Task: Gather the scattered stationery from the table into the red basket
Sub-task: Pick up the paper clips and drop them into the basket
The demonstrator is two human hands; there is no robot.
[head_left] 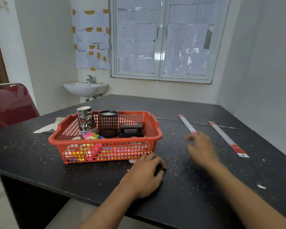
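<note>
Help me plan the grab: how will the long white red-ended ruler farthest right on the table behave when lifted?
The long white red-ended ruler looks thin: probably light, slightly bendy if held by one end. Lying flat on the black table, it is likely hard to pinch and should slide, not roll.

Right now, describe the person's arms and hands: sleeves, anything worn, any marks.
The left hand and right hand are bare: no gloves, rings or watch show. Both forearms are uncovered to the frame edge, no sleeve in view. The right hand is motion-blurred, so small detail there is unclear.
</note>
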